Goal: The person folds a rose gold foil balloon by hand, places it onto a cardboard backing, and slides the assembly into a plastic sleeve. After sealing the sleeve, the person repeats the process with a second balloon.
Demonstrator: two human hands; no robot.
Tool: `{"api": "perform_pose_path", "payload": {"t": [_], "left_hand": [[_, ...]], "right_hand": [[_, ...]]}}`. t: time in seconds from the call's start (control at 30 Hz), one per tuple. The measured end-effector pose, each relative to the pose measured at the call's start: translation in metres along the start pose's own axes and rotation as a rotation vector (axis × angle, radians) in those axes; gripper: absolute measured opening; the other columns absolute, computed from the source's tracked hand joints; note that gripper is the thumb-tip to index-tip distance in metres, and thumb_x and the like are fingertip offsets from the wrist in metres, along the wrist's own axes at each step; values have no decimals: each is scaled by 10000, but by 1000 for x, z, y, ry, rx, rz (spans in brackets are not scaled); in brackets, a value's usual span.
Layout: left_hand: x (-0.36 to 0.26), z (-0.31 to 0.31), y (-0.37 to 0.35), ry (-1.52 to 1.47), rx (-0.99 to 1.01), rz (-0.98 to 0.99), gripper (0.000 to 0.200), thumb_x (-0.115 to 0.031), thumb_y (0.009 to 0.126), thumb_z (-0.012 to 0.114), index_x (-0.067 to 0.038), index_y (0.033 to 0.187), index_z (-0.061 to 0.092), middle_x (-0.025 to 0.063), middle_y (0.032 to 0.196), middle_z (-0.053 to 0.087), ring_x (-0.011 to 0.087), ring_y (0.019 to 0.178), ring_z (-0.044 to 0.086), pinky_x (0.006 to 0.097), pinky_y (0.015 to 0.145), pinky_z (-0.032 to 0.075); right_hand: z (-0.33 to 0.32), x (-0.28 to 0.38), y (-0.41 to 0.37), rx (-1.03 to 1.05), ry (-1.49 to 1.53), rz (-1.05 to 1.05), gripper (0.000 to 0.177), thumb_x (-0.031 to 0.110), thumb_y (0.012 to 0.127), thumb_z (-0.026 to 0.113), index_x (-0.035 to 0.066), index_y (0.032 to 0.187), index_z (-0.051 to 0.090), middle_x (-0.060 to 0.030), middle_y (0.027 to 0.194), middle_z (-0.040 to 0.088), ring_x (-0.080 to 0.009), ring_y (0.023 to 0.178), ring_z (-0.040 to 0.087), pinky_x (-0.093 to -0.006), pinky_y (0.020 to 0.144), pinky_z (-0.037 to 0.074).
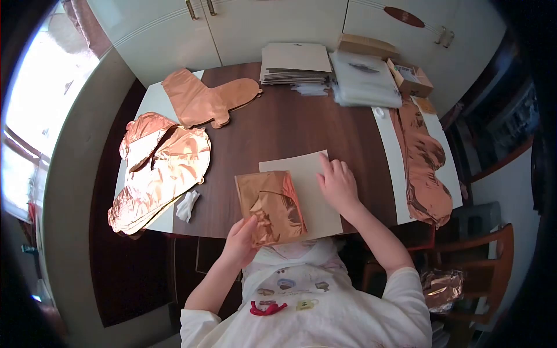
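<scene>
My left hand grips a folded copper-coloured foil balloon by its lower left edge, thumb on top and the other fingers hidden beneath. The folded foil makes a rough rectangle and overlaps a pale cardboard sheet at the front of the table. On that sheet's right edge rests my right hand, its index finger stretched towards the upper right corner and nothing visible in its grasp.
Copper foil balloons lie in a pile at left, one behind, and more at right. Cardboard sheets, clear plastic bags and a small box line the back. A crumpled white tissue sits front left.
</scene>
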State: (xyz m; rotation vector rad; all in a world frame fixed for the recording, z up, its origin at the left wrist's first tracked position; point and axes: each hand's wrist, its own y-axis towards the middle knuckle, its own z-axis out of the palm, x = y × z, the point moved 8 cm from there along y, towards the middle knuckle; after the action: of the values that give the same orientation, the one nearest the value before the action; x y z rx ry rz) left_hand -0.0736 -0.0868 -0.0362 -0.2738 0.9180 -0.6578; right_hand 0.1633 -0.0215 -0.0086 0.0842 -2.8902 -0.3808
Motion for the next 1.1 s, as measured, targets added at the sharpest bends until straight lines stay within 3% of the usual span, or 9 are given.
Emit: {"api": "perform_pose_path", "payload": {"t": [0.1,0.2,0.3,0.4,0.5,0.8,0.9,1.0,1.1], "left_hand": [[13,4,22,-9,38,-20,357,-223,1004,434,4,1278,452,124,1227,571,233,1101,588,392,942,481],[13,18,23,-5,-8,-61,325,-216,1001,442,6,1235,478,111,1165,601,230,1049,617,386,898,516],[18,20,28,-1,-1,-84,332,-212,1000,441,11,1244,466,116,1179,591,238,1064,609,397,926,506],[19,28,25,8,-39,-134,335,-209,1001,434,13,1251,460,123,1188,585,243,1082,600,399,943,497],[25,29,27,-6,-28,-138,337,-209,1002,429,15,1252,458,130,1201,579,247,1088,599,397,954,490],[35,24,25,30,-25,-236,340,-205,1008,422,20,1260,452,128,1207,569,246,1106,582,414,958,483],[31,20,18,160,11,-239,341,-173,989,456,21,1269,440,119,1184,574,240,1103,579,409,954,483],[6,4,14,414,3,-106,372,-139,950,524,9,1279,433,133,1190,569,224,1066,589,382,920,489],[-33,5,9,978,-111,209,453,-104,879,603,-5,1285,427,164,1174,561,263,1060,582,377,879,483]], "right_hand": [[-12,7,-5,-67,-65,-40,500,264,831,647,67,1260,482,-110,1043,537,-283,937,526,-427,747,457],[-13,6,-4,-46,-15,-85,519,313,852,626,62,1280,476,-120,1185,509,-307,1054,506,-453,845,429],[-14,10,-7,-20,199,-205,601,419,864,602,59,1321,452,-146,1321,448,-319,1198,448,-473,966,364],[-9,19,-10,336,357,-346,780,480,816,647,45,1403,372,-171,1461,336,-314,1355,313,-467,1092,264],[-8,21,-15,378,335,-435,952,628,772,608,9,1431,309,-177,1500,278,-300,1402,243,-444,1144,206],[3,20,-19,480,226,-514,1196,593,605,735,-31,1461,179,-190,1535,178,-302,1427,180,-408,1173,174],[4,20,-19,511,196,-515,1226,603,570,744,-38,1454,186,-195,1533,178,-303,1430,168,-410,1175,171],[1,22,-18,549,215,-492,1216,508,569,795,-18,1465,165,-181,1542,158,-292,1437,149,-406,1182,149],[2,23,-18,552,202,-485,1218,512,565,797,-22,1462,171,-180,1542,158,-292,1437,149,-405,1182,151]]}}
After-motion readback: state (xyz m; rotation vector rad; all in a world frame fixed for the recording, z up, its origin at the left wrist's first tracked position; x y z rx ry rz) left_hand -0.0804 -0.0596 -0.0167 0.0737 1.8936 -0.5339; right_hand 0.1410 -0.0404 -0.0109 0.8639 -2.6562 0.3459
